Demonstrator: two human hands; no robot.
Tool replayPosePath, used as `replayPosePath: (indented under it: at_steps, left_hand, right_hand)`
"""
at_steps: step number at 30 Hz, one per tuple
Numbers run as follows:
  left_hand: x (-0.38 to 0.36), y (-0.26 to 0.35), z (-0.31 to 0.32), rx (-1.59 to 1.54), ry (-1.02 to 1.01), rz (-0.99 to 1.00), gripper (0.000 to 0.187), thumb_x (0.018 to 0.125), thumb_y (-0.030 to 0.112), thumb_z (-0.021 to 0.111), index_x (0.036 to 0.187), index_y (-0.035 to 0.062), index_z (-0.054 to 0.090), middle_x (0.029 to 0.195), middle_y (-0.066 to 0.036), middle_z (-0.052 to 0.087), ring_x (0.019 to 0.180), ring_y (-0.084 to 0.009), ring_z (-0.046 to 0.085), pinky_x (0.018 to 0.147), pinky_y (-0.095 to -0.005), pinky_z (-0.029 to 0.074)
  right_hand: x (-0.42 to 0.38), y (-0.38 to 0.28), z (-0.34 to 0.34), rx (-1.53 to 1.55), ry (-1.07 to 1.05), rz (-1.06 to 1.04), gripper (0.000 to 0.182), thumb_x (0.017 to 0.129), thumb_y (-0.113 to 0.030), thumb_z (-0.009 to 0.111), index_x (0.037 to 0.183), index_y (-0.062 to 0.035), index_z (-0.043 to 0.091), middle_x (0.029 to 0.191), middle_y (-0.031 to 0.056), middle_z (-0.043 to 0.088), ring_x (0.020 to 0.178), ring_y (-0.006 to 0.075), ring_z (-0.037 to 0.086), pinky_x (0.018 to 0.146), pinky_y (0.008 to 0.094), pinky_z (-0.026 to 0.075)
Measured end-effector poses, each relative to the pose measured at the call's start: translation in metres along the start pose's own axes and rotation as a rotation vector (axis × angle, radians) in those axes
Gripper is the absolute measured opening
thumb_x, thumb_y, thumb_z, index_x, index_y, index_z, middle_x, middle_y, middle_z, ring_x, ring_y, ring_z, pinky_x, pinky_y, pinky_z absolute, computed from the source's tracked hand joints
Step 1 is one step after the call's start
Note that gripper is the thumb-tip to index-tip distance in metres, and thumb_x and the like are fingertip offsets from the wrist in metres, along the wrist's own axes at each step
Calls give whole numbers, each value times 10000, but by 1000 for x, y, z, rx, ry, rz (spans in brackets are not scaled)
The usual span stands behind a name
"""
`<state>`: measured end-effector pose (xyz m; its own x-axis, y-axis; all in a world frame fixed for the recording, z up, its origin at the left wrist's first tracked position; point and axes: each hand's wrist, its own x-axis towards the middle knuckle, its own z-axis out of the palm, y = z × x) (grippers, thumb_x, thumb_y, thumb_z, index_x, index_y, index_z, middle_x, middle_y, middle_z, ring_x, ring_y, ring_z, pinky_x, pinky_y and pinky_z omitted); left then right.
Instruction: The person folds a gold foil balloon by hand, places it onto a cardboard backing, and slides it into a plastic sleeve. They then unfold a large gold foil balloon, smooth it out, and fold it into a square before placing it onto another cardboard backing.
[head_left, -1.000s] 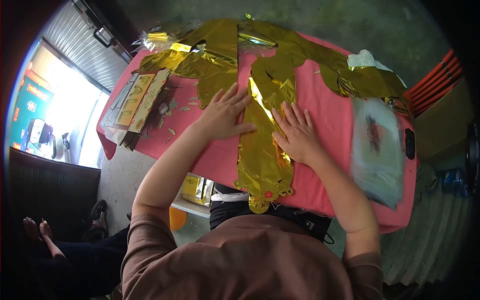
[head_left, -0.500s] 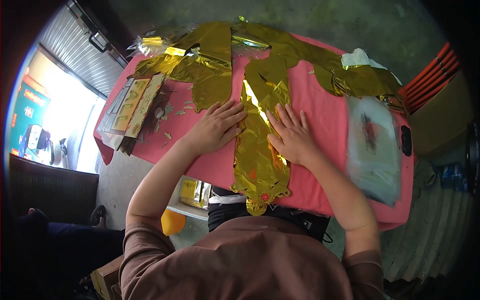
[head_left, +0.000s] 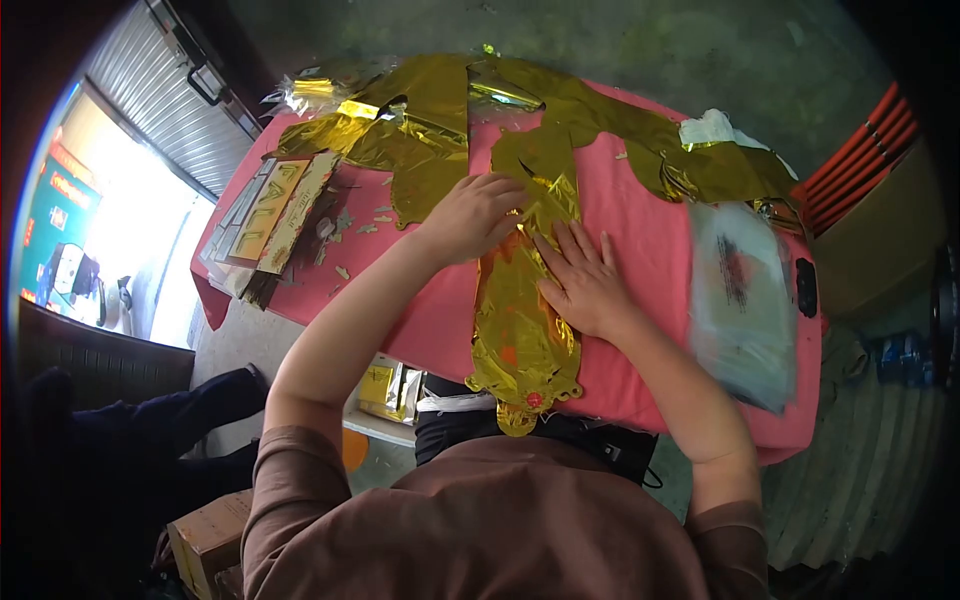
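A long gold foil piece (head_left: 525, 345) lies down the middle of the pink cloth, its lower end hanging over the near edge. On its right edge my right hand (head_left: 590, 285) rests flat with fingers spread. My left hand (head_left: 475, 215) is at the foil's upper left part, its fingers curled and pressed together on the foil; whether they pinch it is too small to tell. More gold foil (head_left: 430, 125) spreads over the far side of the table, reaching to the right.
Printed cards (head_left: 270, 215) and small scraps (head_left: 340, 222) lie at left. Clear plastic bags (head_left: 742, 300) and a black object (head_left: 806, 288) are at right. Below the near edge is a white box (head_left: 390, 425). Another person's dark-clothed legs (head_left: 200, 410) show at lower left.
My left hand has moved up and right along the foil, and its spread fingers have curled in. My right hand stays nearly in place. The other person's leg has shifted.
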<state>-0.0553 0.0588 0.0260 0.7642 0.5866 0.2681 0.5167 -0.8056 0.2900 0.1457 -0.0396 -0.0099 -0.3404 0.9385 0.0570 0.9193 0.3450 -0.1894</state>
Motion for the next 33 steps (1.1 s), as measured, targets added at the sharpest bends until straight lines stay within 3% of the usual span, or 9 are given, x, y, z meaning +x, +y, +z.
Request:
replayPosePath:
  at_steps: [4, 6, 12, 25, 33]
  left_hand:
    - [37, -34, 35, 81, 142, 106, 337, 901, 224, 492, 1195, 70, 544, 1343, -127, 456, 1295, -303, 358, 1053, -425, 290]
    - [45, -40, 41, -77, 97, 42, 363, 910, 222, 478, 1235, 67, 520, 1358, -129, 442, 1302, -313, 346, 1061, -428, 278]
    - [44, -50, 51, -71, 36, 42, 400, 914, 223, 474, 1282, 67, 486, 1357, -133, 445, 1299, -315, 350, 1066, -430, 270]
    - [47, -51, 51, -74, 52, 27, 382, 922, 270, 478, 1226, 44, 525, 1311, -136, 480, 1270, -296, 384, 1054, -430, 279]
    - [46, -52, 55, -60, 101, 38, 480, 848, 377, 565, 1219, 73, 534, 1311, -124, 478, 1272, -318, 374, 1060, -430, 282]
  right_hand:
    - [0, -1, -1, 0, -7, 3, 609, 906, -413, 394, 1442, -163, 253, 1497, 146, 195, 1393, 323, 132, 1095, 563, 53]
    - [-1, 0, 0, 5, -2, 11, 609, 907, -413, 395, 1442, -161, 253, 1500, 144, 188, 1395, 321, 124, 1095, 565, 49]
    - [-2, 1, -1, 12, -24, -16, 615, 910, -414, 407, 1444, -155, 246, 1508, 137, 166, 1399, 316, 110, 1102, 550, 33]
    - [-4, 3, 0, 1, 0, -77, 608, 916, -411, 404, 1442, -148, 251, 1501, 145, 182, 1397, 321, 123, 1105, 538, 28]
    - [-4, 6, 5, 18, 53, -80, 635, 905, -426, 412, 1428, -95, 271, 1491, 148, 213, 1395, 318, 135, 1106, 533, 33]
